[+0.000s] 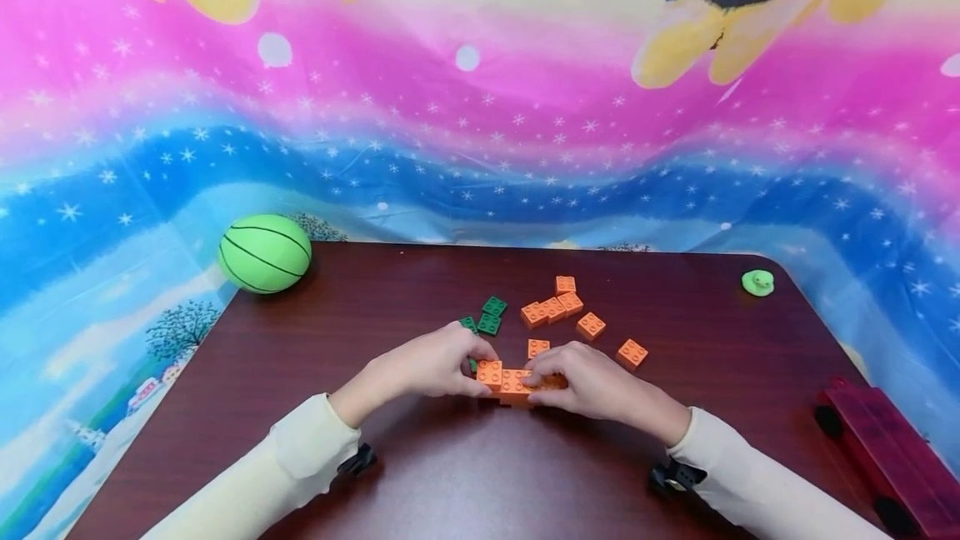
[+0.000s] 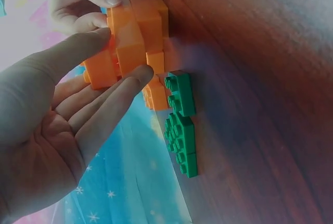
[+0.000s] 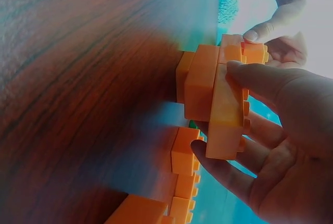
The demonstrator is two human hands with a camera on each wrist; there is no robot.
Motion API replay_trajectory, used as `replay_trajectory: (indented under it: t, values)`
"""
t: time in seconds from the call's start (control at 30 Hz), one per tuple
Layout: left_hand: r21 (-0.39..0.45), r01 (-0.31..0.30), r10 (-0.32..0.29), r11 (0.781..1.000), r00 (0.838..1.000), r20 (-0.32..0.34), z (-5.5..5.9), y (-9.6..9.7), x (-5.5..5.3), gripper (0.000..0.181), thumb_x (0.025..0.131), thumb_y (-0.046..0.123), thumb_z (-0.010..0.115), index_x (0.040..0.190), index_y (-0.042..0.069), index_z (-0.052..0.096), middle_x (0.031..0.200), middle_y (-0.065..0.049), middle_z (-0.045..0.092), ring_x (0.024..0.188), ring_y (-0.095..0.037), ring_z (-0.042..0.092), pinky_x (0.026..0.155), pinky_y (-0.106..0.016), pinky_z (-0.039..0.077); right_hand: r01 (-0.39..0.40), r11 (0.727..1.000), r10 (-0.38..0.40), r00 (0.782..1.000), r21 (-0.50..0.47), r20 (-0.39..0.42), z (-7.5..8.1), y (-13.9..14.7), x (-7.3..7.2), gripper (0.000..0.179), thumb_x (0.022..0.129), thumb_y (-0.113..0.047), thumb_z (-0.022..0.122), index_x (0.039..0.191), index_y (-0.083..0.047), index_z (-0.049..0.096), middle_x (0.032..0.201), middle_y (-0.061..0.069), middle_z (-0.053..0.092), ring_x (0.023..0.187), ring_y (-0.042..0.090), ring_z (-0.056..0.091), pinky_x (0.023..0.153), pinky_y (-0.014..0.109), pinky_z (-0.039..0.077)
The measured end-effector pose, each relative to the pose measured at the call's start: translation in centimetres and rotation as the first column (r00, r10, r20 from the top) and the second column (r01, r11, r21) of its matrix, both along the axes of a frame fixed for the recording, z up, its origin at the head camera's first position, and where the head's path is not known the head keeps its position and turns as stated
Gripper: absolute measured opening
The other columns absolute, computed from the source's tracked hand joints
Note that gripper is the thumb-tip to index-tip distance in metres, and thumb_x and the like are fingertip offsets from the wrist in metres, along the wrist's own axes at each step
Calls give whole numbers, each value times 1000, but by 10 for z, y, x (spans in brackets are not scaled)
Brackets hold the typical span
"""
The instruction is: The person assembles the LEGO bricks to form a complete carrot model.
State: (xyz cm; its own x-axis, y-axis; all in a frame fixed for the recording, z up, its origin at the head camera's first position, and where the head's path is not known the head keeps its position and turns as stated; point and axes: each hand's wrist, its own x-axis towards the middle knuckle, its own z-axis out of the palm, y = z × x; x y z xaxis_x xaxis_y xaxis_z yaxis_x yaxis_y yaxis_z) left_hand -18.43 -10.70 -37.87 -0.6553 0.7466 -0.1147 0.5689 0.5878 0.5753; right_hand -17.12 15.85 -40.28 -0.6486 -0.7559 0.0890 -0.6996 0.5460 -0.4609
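Orange toy building bricks are joined into a stepped stack [image 1: 516, 383] near the middle of the dark wooden table, narrower at its base in the wrist views. At the stack's left end, my left hand [image 1: 438, 361] pinches a small square orange brick [image 1: 490, 372] on the top layer, thumb on the near side and fingers beyond. My right hand [image 1: 592, 380] grips the stack's right part, its thumb against the near face of a long top brick [image 3: 226, 109]. That hand's fingers reach around the far side and partly hide the studs.
Several loose orange bricks [image 1: 555, 308] lie beyond the stack, one orange brick [image 1: 632, 354] farther right. Green bricks [image 1: 491, 324] lie beyond the left hand. A green ball [image 1: 265, 254] sits back left, a green toy duck [image 1: 757, 282] back right, a red wheeled toy [image 1: 892, 448] at right.
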Motion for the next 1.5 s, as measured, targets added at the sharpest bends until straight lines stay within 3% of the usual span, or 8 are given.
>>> replay_trajectory:
  t: [0.3,0.57,0.83,1.03,1.27,1.5]
  values:
    - [0,-52,52,999,998,20,-2,-1,1,33,91,23,79,121,9,75,120,-4,76,85,-4,71,78,-21,57,-27,999,26,999,-32,-22,1,0,-3,14,93,-22,77,106,-17,81,113,0,79,110,15,73,94,36,59]
    - [14,-76,75,997,996,42,-4,-1,3,35,91,22,79,122,9,75,123,-5,76,82,0,69,77,-22,57,-49,998,48,999,-37,-18,-3,-1,-2,11,95,-17,75,105,-17,80,108,-2,79,102,9,74,88,30,60]
    - [22,-72,72,997,997,32,-7,0,4,36,91,20,79,124,8,74,122,-6,76,75,0,67,74,-21,56,-66,997,64,997,-47,-34,-6,0,-3,11,95,-18,75,105,-17,80,107,-1,80,103,10,74,89,32,60]
    - [52,-78,76,996,996,36,-10,0,7,35,90,18,79,124,8,75,120,-6,76,69,0,65,68,-20,55,-86,996,86,996,-39,0,-5,-1,-4,6,95,-19,74,99,-17,79,96,-7,78,90,1,72,83,27,60]
    - [90,-52,53,995,999,-8,-14,-2,6,32,90,17,79,121,10,76,112,-2,78,71,2,65,66,-18,55,-81,996,80,997,-31,-16,-2,-2,-5,10,94,-18,76,102,-16,81,102,-2,80,111,15,74,91,33,60]
    - [108,-68,66,992,997,27,-15,-3,7,34,90,16,79,123,9,76,111,-4,78,66,2,64,62,-19,55,-75,997,75,997,-24,-2,-1,-1,-5,11,94,-18,76,103,-16,82,103,-2,80,115,17,72,93,34,59]
